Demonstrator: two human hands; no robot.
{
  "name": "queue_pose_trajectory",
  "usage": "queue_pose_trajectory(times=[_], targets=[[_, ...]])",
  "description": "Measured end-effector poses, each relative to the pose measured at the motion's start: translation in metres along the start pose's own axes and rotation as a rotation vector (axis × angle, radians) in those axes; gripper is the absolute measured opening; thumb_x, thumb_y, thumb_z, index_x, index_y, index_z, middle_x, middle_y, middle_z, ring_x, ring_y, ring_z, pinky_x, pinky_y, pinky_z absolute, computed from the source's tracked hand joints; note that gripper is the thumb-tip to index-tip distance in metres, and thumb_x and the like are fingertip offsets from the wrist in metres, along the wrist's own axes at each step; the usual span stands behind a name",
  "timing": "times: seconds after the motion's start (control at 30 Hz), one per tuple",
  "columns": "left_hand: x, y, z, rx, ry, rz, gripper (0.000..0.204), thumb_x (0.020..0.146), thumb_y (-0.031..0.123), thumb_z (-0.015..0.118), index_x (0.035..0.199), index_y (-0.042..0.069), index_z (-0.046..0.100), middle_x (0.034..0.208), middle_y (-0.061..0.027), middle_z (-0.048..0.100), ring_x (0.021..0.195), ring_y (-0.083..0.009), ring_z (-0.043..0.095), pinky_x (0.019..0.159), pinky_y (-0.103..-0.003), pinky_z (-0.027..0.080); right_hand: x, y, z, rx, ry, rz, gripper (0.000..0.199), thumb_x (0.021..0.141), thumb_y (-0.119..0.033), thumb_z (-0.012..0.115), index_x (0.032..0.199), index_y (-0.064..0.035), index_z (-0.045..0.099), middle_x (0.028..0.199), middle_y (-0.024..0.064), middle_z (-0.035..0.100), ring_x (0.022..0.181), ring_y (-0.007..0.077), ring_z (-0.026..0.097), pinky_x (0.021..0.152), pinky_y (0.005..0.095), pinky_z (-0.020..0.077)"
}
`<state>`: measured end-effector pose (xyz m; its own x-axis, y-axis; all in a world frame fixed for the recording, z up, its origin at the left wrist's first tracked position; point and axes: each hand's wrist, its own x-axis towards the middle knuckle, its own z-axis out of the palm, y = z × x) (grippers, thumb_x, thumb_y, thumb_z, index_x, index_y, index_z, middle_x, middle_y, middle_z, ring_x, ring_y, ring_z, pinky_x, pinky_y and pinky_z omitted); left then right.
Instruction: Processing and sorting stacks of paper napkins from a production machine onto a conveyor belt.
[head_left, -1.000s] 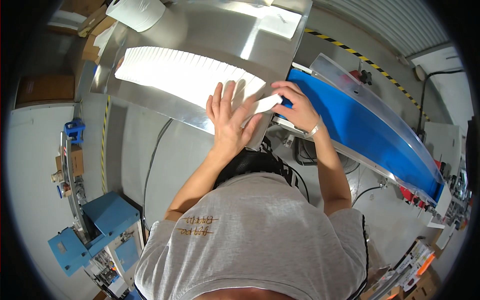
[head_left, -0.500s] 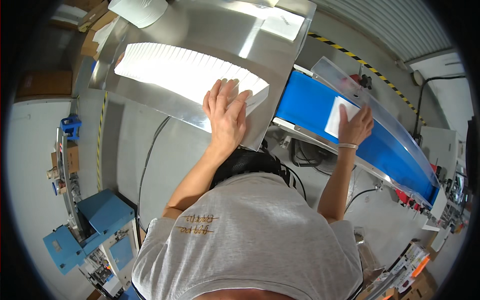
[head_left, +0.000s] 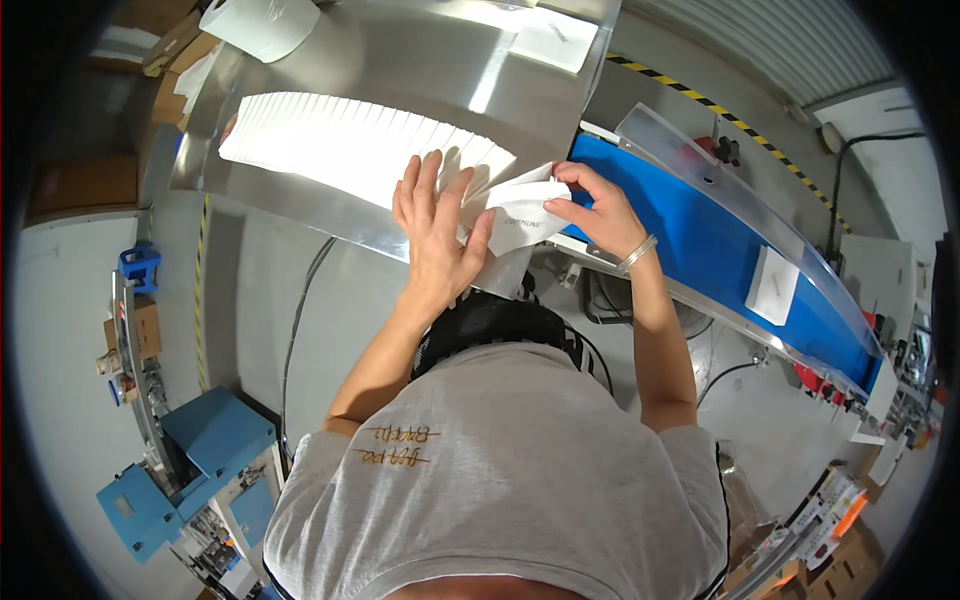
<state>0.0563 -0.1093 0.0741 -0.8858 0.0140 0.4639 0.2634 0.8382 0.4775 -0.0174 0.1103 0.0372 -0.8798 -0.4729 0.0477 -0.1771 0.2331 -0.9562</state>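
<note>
A long fanned row of white flat packets (head_left: 340, 140) stands on edge on the steel table. At its right end my right hand (head_left: 608, 215) pinches one white packet (head_left: 525, 222) between thumb and fingers. That packet is tilted and bowed, with dark print on its face. My left hand (head_left: 440, 225) lies against the end of the row, fingers apart, its thumb at the left edge of the pinched packet. Another white packet (head_left: 773, 285) lies flat on the blue conveyor belt (head_left: 690, 220) to the right.
A clear guard (head_left: 720, 175) runs along the belt's far side. On the steel table (head_left: 400, 50) are a white roll (head_left: 262, 25) at the back left and a white printed packet (head_left: 553, 40) at the back right. Blue machine boxes (head_left: 215, 435) stand at lower left.
My right hand has left the packet on the belt and come left to the row, where it now grips another one. The belt packet has travelled right. My left hand stays by the row.
</note>
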Motion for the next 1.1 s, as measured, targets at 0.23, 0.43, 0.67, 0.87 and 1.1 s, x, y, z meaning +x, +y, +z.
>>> queue_pose_trajectory(times=[0.23,0.43,0.67,0.87,1.1], targets=[[0.000,-0.006,0.002,0.011,0.015,0.013,0.044,0.081,0.012,0.066,0.123,0.006,0.056,0.140,-0.0195,0.038,0.132,-0.0411,0.029,0.106,-0.052,0.022,0.003,0.007,0.003,0.002,0.047,-0.008,0.030,0.080,-0.011,0.075,0.102,-0.0041,0.056,0.098,0.0004,0.059,0.094,0.0104,0.055,0.084,0.0259,0.0463],[0.000,-0.010,0.003,0.032,-0.007,0.029,0.041,0.085,0.007,0.060,0.125,0.005,0.054,0.141,-0.0177,0.038,0.133,-0.0400,0.030,0.106,-0.050,0.024,0.007,0.020,0.016,0.305,0.110,-0.002,0.039,0.076,-0.001,0.076,0.106,-0.0063,0.052,0.098,0.0002,0.057,0.094,0.0101,0.054,0.084,0.0245,0.0457],[0.000,-0.010,0.007,0.014,0.027,0.025,0.044,0.077,-0.001,0.060,0.121,0.005,0.058,0.136,-0.0207,0.040,0.128,-0.0435,0.032,0.104,-0.053,0.024,-0.028,0.027,-0.005,0.510,0.148,0.157,0.044,0.079,0.001,0.071,0.118,-0.0015,0.052,0.103,0.0044,0.061,0.091,0.0094,0.057,0.080,0.0255,0.0488],[-0.001,-0.010,0.007,0.046,0.023,0.008,0.040,0.081,0.000,0.062,0.120,0.008,0.060,0.138,-0.0190,0.041,0.131,-0.0407,0.032,0.105,-0.049,0.027,-0.075,0.057,-0.074,-0.143,0.803,0.547,0.038,0.083,-0.023,0.072,0.111,-0.0005,0.057,0.091,0.0068,0.066,0.078,0.0099,0.057,0.071,0.0258,0.0473],[-0.004,-0.011,0.009,0.040,0.037,0.005,0.033,0.080,-0.001,0.063,0.110,0.010,0.067,0.135,-0.0157,0.045,0.130,-0.0399,0.034,0.104,-0.048,0.028,-0.085,0.047,-0.076,-1.360,1.087,0.228,0.053,0.072,-0.028,0.078,0.118,-0.0108,0.056,0.113,0.0153,0.060,0.105,0.0325,0.055,0.092,0.0436,0.0402]])
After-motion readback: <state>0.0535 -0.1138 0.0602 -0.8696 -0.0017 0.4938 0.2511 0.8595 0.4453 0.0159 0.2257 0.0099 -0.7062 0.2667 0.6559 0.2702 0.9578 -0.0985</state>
